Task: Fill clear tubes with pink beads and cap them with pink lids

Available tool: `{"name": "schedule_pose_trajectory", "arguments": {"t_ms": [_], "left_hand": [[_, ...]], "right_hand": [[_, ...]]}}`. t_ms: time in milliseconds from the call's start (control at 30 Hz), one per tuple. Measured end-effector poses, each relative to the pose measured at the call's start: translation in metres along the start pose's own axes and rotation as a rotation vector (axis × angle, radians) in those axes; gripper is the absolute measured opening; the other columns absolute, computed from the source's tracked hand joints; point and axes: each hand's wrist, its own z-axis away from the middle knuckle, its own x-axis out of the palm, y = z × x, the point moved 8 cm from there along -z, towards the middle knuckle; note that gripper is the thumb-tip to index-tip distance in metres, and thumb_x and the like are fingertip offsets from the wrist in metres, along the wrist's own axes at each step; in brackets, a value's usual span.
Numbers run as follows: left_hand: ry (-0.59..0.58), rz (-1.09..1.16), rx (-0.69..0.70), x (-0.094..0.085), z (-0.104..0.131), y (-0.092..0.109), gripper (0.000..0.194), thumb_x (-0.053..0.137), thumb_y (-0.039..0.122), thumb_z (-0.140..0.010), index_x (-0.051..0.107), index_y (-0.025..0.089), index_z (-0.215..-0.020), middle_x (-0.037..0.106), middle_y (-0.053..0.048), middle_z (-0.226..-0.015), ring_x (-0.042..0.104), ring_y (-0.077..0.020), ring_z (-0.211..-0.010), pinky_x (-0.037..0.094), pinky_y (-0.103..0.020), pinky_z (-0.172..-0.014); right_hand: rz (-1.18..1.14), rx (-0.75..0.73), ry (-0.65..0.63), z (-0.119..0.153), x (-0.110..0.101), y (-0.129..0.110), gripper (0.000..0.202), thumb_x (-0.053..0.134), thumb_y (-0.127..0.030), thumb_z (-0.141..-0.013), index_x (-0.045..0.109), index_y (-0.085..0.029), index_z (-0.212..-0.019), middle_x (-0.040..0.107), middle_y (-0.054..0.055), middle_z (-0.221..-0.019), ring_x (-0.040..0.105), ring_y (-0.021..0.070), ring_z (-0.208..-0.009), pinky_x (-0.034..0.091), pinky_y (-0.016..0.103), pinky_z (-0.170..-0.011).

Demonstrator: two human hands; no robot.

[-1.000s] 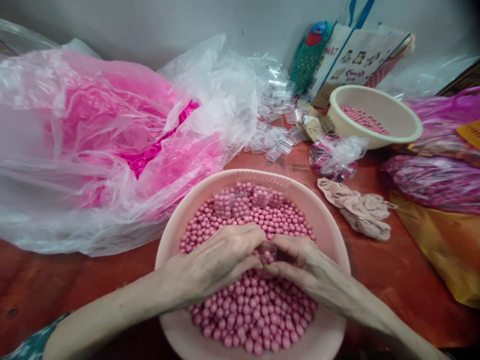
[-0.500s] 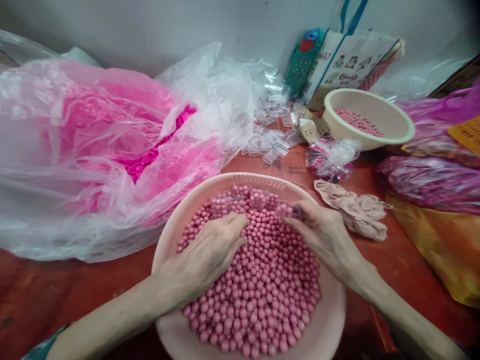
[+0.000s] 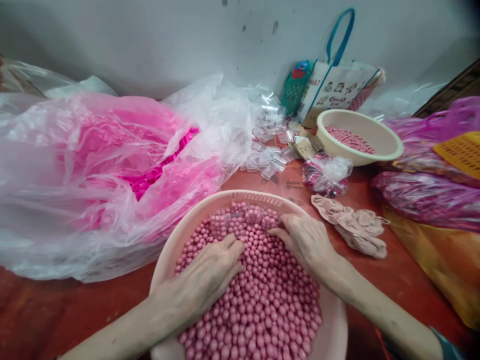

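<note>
A wide pale pink basin (image 3: pixel 165 265) in front of me is filled with round pink beads (image 3: pixel 258 285). Several short clear plastic tubes (image 3: pixel 254 215) packed with beads lie in a row near its far wall. My left hand (image 3: pixel 212 267) rests low over the beads on the left, fingers curled together and pointing down; whatever they hold is hidden. At the right end of the row, my right hand (image 3: pixel 307 242) has its thumb and fingers closed around a clear tube, mostly covered by the hand.
Pink pieces fill a large clear plastic bag (image 3: pixel 123 165) on the left. Loose clear tubes (image 3: pixel 268 160) lie behind the basin. Right of them are a cream bowl (image 3: pixel 390 145) with beads, a knotted bag (image 3: pixel 326 172), a beige cloth (image 3: pixel 356 227) and purple bags (image 3: pixel 431 197).
My view has tilted upward, so everything sits lower in the picture. My right hand has turned palm-down and lowered the clear tube toward the row. The left hand has hardly moved.
</note>
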Motion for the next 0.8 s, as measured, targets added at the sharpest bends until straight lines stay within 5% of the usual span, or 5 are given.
{"name": "schedule_pose_trajectory", "arguments": {"t_ms": [167, 333, 433, 567, 800], "left_hand": [[0.135, 0.187, -0.137, -0.054, -0.033, 0.005, 0.011, 0.049, 0.024, -0.091, 0.060, 0.020, -0.092, 0.065, -0.001, -0.087, 0.061, -0.0165, -0.080, 0.049, -0.028, -0.073], [0.301, 0.003, -0.147, -0.102, -0.093, -0.023, 0.020, 0.042, 0.024, -0.093, 0.059, 0.014, -0.091, 0.064, -0.001, -0.077, 0.061, -0.0142, -0.070, 0.047, -0.025, -0.062], [0.185, -0.075, -0.065, -0.092, -0.155, -0.047, 0.018, 0.051, 0.027, -0.089, 0.061, 0.015, -0.097, 0.066, -0.001, -0.082, 0.062, -0.0151, -0.075, 0.050, -0.025, -0.065], [0.087, -0.212, 0.028, -0.067, -0.225, -0.067, 0.030, 0.057, 0.031, -0.088, 0.056, 0.014, -0.113, 0.061, -0.008, -0.108, 0.062, -0.0204, -0.091, 0.052, -0.039, -0.078], [0.044, -0.346, 0.117, -0.025, -0.260, -0.078, 0.035, 0.055, 0.031, -0.090, 0.051, 0.016, -0.122, 0.055, -0.010, -0.122, 0.058, -0.0234, -0.102, 0.051, -0.044, -0.083]], "right_hand": [[-0.088, 0.075, -0.067, -0.024, -0.033, 0.004, 0.032, 0.051, -0.045, -0.088, 0.061, -0.019, -0.071, 0.061, 0.000, -0.062, 0.055, 0.0153, -0.056, 0.036, 0.026, -0.052], [-0.001, 0.177, 0.061, -0.080, -0.055, 0.057, 0.035, 0.065, -0.040, -0.080, 0.061, -0.012, -0.100, 0.066, 0.008, -0.084, 0.062, 0.0209, -0.073, 0.046, 0.030, -0.063], [0.062, 0.178, 0.105, -0.124, -0.037, 0.092, 0.055, 0.077, -0.040, -0.067, 0.058, -0.009, -0.107, 0.061, 0.013, -0.105, 0.060, 0.0252, -0.093, 0.049, 0.037, -0.076], [0.119, 0.200, 0.204, -0.177, -0.018, 0.126, 0.031, 0.055, -0.034, -0.090, 0.055, -0.016, -0.115, 0.057, 0.008, -0.117, 0.058, 0.0213, -0.100, 0.049, 0.043, -0.084], [0.152, 0.246, 0.309, -0.195, 0.018, 0.143, 0.028, 0.053, -0.032, -0.091, 0.055, -0.018, -0.116, 0.056, 0.008, -0.119, 0.058, 0.0205, -0.100, 0.050, 0.042, -0.084]]}}
